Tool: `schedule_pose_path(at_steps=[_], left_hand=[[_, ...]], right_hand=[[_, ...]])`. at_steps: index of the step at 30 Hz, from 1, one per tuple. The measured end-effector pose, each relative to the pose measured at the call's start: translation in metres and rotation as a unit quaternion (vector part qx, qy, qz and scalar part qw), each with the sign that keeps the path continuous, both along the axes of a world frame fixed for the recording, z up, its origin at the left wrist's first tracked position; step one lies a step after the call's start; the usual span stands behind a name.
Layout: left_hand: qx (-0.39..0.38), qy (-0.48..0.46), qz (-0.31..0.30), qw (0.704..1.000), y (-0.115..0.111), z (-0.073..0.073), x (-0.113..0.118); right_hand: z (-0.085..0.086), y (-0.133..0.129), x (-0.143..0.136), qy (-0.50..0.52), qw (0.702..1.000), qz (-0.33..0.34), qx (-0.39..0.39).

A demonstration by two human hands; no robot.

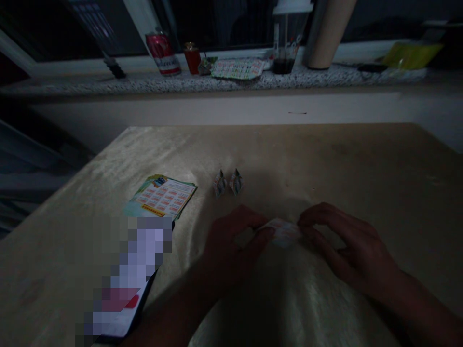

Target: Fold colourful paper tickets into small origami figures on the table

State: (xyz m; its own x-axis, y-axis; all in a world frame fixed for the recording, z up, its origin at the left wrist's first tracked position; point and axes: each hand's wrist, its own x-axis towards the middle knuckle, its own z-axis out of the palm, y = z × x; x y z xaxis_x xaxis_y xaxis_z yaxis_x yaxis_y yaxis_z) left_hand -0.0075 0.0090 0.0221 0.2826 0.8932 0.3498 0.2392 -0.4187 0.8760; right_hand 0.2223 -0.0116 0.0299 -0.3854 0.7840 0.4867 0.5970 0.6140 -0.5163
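Note:
My left hand pinches the left end of a small folded printed paper between thumb and fingers. At the paper's right end, the thumb and fingertips of my right hand close on it. The paper is held low over the table, and its folds are dim and hard to make out. Beyond my left hand stand two small folded paper pieces, a left one and a right one, side by side with pointed tops. A stack of printed cards lies to their left.
A phone, its screen lit and partly pixelated, lies left of my left forearm on the table. On the windowsill stand a red can, a red bottle, a lidded cup and a tall cylinder.

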Motion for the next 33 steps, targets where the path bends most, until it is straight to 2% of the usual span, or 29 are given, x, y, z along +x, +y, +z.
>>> schedule_pose_path(at_steps=[5,8,12,14,18,24,33], left_hand=[[0.031,0.037,-0.035,0.998,-0.002,-0.003,0.001],[0.056,0.044,-0.053,0.996,-0.001,-0.002,0.000],[0.152,0.049,-0.084,0.984,0.001,0.002,-0.001],[0.184,0.051,-0.085,0.978,0.000,0.004,-0.001],[0.196,0.071,-0.080,0.975,-0.005,0.001,0.001],[0.234,0.081,-0.053,0.967,-0.014,-0.003,0.007],[0.253,0.098,-0.037,0.962,-0.018,0.003,0.005]], right_hand=[[-0.004,-0.001,-0.008,0.102,0.993,0.030,0.047],[-0.004,0.000,-0.010,0.105,0.990,0.069,0.064],[-0.003,0.000,-0.010,0.087,0.991,0.074,0.073],[-0.002,0.000,-0.012,0.093,0.990,0.065,0.079],[0.001,-0.001,-0.018,0.110,0.988,0.044,0.097],[0.005,-0.004,-0.027,0.082,0.988,-0.015,0.128],[0.003,-0.003,-0.021,0.081,0.987,-0.095,0.097]])
